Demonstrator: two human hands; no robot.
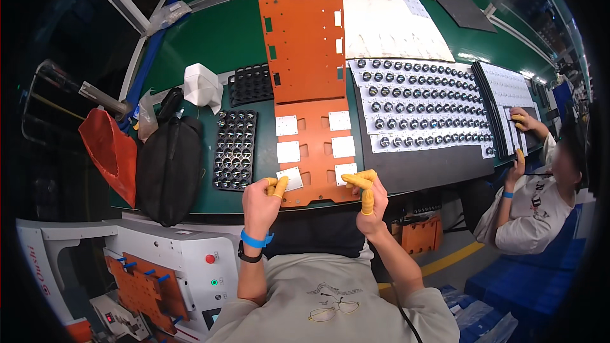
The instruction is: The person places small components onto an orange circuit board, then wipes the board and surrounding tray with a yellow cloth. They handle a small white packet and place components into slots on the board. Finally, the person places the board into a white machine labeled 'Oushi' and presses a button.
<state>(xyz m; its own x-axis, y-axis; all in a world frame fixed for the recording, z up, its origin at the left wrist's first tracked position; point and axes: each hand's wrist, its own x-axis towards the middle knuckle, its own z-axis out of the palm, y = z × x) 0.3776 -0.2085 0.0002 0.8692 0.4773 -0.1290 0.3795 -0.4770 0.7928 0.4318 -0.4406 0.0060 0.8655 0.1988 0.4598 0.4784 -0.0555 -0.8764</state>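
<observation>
An orange fixture board (321, 152) lies before me with white square plates in two columns. My left hand (262, 203), in yellow finger cots, pinches the edge of the near-left white plate (293, 178), which sits a little askew. On the other side my right hand (372, 200), also in yellow cots, has its fingers closed at the corner of the near-right white plate (344, 169). Farther up the columns lie other plates, such as one white plate (288, 151). Behind them, a taller orange panel (305, 51) with slots adjoins the board.
Left stand a black tray of round parts (235, 150), a black bag (170, 171) and a red bag (109, 152). Rows of black round parts on white sheets (422, 105) lie right. A co-worker's hand (524, 119) handles sheets farther right. A white machine (190, 267) stands lower left.
</observation>
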